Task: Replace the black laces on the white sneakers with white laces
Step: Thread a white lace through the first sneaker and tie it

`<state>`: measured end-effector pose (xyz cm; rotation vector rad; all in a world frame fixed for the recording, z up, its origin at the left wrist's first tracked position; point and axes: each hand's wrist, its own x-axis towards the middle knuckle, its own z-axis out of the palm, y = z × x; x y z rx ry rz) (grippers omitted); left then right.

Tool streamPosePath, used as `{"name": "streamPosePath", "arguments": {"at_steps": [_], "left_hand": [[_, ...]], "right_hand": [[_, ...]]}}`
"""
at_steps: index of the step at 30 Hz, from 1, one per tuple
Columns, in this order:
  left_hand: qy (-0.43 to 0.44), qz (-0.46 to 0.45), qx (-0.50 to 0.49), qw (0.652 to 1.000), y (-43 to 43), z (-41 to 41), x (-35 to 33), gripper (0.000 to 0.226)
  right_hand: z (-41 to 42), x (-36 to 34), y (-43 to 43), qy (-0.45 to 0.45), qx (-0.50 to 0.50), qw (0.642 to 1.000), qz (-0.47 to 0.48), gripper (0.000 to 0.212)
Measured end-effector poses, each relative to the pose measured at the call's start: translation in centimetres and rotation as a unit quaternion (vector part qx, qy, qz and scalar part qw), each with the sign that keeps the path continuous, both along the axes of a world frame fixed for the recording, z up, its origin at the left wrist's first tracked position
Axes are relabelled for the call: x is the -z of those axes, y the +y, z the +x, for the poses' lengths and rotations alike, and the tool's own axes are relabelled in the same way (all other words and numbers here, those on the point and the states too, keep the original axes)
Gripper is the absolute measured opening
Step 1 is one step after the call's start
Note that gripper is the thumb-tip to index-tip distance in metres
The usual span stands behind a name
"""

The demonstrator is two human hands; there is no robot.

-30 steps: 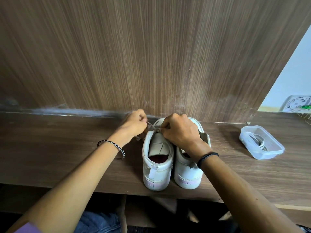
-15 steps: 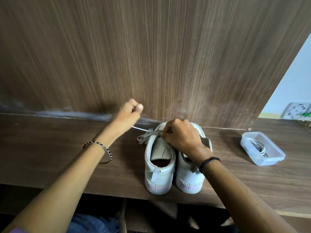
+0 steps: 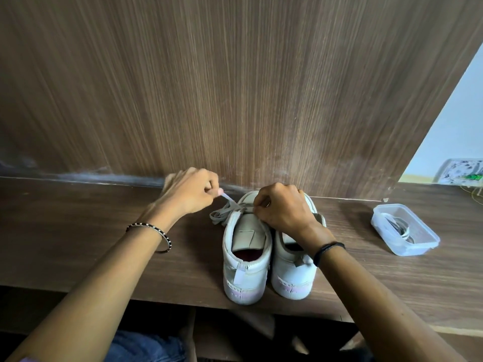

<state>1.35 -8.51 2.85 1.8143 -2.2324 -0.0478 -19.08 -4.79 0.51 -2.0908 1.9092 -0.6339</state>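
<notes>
Left hand [image 3: 193, 190] pinched the tip of the white lace [image 3: 222, 211] between thumb and forefinger, lace running taut down to the toe end of the left sneaker [image 3: 247, 259]. Right hand [image 3: 281, 206] sat curled tight over the front eyelets of that shoe; whether it clamped lace, eyelet flap or nothing was hidden, cannot tell. Slack lace lay in loose loops on the wooden shelf [image 3: 78, 231], just beside the toe.

Both sneakers stood heels toward the wearer, touching side by side, toes against the wood back panel [image 3: 235, 87]. Right sneaker [image 3: 292, 278] was partly under the right wrist.

Progress, as a judgement: no black lace visible on either shoe, so removal looked done. White lace seemed only at the lowest eyelets of the left shoe, tongue flopped loose, upper eyelets likely unlaced. Right shoe showed no lace where visible. Most relacing was left.

A clear plastic tub [image 3: 405, 228] sat well apart to the right, with something coiled inside.

Writing: none readable. Heel tab and tongue patch looked blank.
</notes>
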Motion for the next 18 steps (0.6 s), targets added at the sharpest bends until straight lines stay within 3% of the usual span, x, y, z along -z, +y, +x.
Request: {"name": "streamPosePath", "arguments": {"at_steps": [2, 4, 6, 8, 10, 11, 12, 14, 16, 18], "left_hand": [[0.099, 0.011, -0.024, 0.995, -0.5, 0.5, 0.3, 0.022], [0.3, 0.038, -0.047, 0.952, -0.7, 0.6, 0.2, 0.021], [0.543, 0.102, -0.076, 0.83, -0.7, 0.2, -0.3, 0.014], [0.689, 0.135, -0.096, 0.706, -0.7, -0.2, -1.0, 0.004], [0.762, 0.132, -0.094, 0.628, -0.6, -0.8, -1.6, 0.01], [0.777, 0.123, -0.086, 0.611, -0.6, -1.2, -1.8, 0.017], [0.775, 0.111, -0.076, 0.618, -0.5, -1.4, -1.8, 0.021], [0.726, 0.093, -0.05, 0.679, -0.6, -1.6, -1.7, 0.022], [0.614, 0.076, -0.017, 0.786, -0.5, -1.3, -1.3, 0.023], [0.408, 0.045, 0.024, 0.911, -0.4, -0.9, -0.4, 0.025]], "right_hand": [[0.0, 0.0, 0.0, -0.005, -0.003, 1.0, 0.002, 0.016], [0.1, -0.1, 0.0, -0.004, -0.005, 1.0, 0.001, 0.018], [0.2, 0.0, 0.1, -0.002, -0.006, 1.0, -0.001, 0.019], [0.1, 0.0, 0.0, -0.002, -0.007, 1.0, 0.0, 0.02], [0.1, 0.2, -0.1, -0.003, -0.009, 1.0, 0.001, 0.02], [0.0, 0.2, -0.2, -0.003, -0.01, 1.0, 0.003, 0.019], [0.0, 0.3, -0.3, -0.005, -0.011, 1.0, 0.005, 0.019], [-0.1, 0.4, -0.4, -0.007, -0.013, 1.0, 0.009, 0.018], [-0.2, 0.5, -0.5, -0.006, -0.012, 1.0, 0.014, 0.018], [-0.4, 0.5, -0.5, -0.002, -0.01, 1.0, 0.015, 0.017]]}}
